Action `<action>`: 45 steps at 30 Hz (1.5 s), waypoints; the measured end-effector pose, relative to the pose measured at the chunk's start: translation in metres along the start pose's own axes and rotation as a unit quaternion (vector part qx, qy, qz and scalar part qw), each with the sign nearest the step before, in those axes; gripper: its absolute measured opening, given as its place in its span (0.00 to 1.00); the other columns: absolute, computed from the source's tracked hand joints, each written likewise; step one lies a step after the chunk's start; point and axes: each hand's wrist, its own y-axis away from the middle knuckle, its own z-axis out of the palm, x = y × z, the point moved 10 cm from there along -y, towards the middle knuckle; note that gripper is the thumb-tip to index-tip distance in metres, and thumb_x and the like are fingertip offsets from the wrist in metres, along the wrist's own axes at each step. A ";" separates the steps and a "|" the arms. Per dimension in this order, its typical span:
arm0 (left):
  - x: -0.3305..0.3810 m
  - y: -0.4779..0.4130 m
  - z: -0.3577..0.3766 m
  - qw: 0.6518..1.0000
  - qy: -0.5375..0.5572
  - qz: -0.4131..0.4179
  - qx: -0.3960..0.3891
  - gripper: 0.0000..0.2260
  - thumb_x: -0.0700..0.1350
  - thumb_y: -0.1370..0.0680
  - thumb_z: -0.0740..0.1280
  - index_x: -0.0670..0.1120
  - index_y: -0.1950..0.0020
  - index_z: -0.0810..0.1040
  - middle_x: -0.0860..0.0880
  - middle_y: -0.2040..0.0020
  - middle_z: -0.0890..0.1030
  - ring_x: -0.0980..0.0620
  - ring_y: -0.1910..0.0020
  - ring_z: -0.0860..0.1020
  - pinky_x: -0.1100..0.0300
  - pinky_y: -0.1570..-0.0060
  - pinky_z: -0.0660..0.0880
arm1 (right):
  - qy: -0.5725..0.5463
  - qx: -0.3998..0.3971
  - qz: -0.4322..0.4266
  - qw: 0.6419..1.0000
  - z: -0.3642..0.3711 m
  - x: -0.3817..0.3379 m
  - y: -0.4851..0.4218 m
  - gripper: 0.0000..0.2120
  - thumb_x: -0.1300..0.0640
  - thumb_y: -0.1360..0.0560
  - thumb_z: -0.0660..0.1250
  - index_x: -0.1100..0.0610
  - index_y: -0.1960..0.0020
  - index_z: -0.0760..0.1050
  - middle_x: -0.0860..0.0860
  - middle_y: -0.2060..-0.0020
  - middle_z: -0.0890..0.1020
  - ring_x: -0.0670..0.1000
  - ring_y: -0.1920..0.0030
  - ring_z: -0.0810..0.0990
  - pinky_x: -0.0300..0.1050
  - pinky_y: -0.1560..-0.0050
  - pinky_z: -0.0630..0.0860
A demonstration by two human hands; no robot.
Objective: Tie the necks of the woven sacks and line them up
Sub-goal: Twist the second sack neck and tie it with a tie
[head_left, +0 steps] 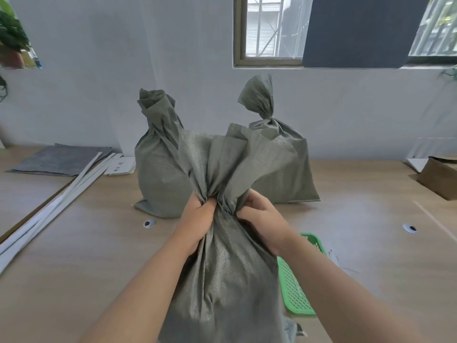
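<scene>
At 6 o'clock on the bench (86, 256), the untied woven sack (230, 280) stands upright, its neck fanning toward 12 o'clock, with left hand (197, 221) and right hand (262, 219) equally near, fingers (201, 206) clenched around it.

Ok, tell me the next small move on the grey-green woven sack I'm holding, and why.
Probably twist the gathered neck tighter, then bind it. The left hand and right hand grip the bunched neck of the grey-green woven sack, but its mouth fans open above with no tie visible, unlike the cinched sack at back right.
</scene>
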 end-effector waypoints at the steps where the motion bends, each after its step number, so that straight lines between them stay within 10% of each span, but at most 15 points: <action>1: -0.008 0.002 0.004 1.000 0.013 -0.020 -0.003 0.17 0.47 0.21 0.64 0.56 0.32 0.74 0.53 0.39 0.81 0.52 0.40 0.79 0.47 0.36 0.75 | 0.013 -0.013 0.000 1.000 -0.002 0.004 0.006 0.19 0.70 0.28 0.66 0.58 0.38 0.76 0.56 0.45 0.84 0.57 0.43 0.82 0.54 0.40 0.78; 10: -0.041 0.027 0.050 0.983 0.102 -0.041 -0.149 0.26 0.47 0.26 0.72 0.49 0.32 0.67 0.51 0.36 0.80 0.60 0.41 0.80 0.65 0.45 0.77 | 0.141 0.147 -0.023 0.979 -0.034 0.025 0.029 0.28 0.65 0.32 0.76 0.56 0.36 0.69 0.51 0.44 0.84 0.48 0.42 0.83 0.50 0.39 0.79; 13: -0.046 0.029 0.051 0.978 0.058 -0.019 -0.200 0.39 0.41 0.39 0.84 0.45 0.32 0.68 0.47 0.38 0.82 0.52 0.39 0.81 0.58 0.40 0.77 | 0.110 0.206 0.000 0.972 -0.041 0.037 0.034 0.27 0.66 0.35 0.75 0.56 0.38 0.71 0.53 0.48 0.85 0.52 0.46 0.85 0.59 0.42 0.80; 16: -0.045 0.030 0.056 0.977 0.015 -0.002 -0.215 0.33 0.37 0.42 0.84 0.45 0.39 0.78 0.49 0.45 0.86 0.51 0.43 0.83 0.55 0.43 0.78 | 0.111 0.227 0.016 0.967 -0.042 0.036 0.038 0.21 0.66 0.33 0.75 0.59 0.41 0.77 0.53 0.51 0.87 0.52 0.49 0.86 0.58 0.43 0.81; 25: -0.032 0.033 0.058 0.988 0.036 0.042 -0.147 0.20 0.35 0.35 0.80 0.51 0.46 0.84 0.54 0.50 0.87 0.56 0.47 0.84 0.64 0.52 0.78 | 0.012 0.173 0.027 0.985 -0.023 0.035 0.047 0.12 0.71 0.25 0.68 0.65 0.42 0.80 0.59 0.47 0.86 0.57 0.44 0.84 0.51 0.40 0.79; 32: -0.044 0.026 0.048 0.997 0.041 0.013 -0.057 0.17 0.38 0.33 0.78 0.48 0.46 0.84 0.51 0.49 0.87 0.51 0.46 0.84 0.52 0.46 0.79 | 0.006 0.111 0.082 0.990 -0.031 0.046 0.052 0.14 0.66 0.30 0.68 0.63 0.45 0.80 0.71 0.48 0.79 0.59 0.52 0.76 0.55 0.48 0.70; 45: -0.043 0.008 0.060 0.993 -0.110 -0.029 0.039 0.06 0.47 0.25 0.73 0.46 0.52 0.83 0.48 0.59 0.82 0.48 0.53 0.79 0.58 0.53 0.71 | 0.053 0.205 0.083 0.974 -0.166 0.054 0.082 0.14 0.71 0.24 0.62 0.59 0.44 0.79 0.55 0.50 0.86 0.52 0.54 0.85 0.46 0.58 0.79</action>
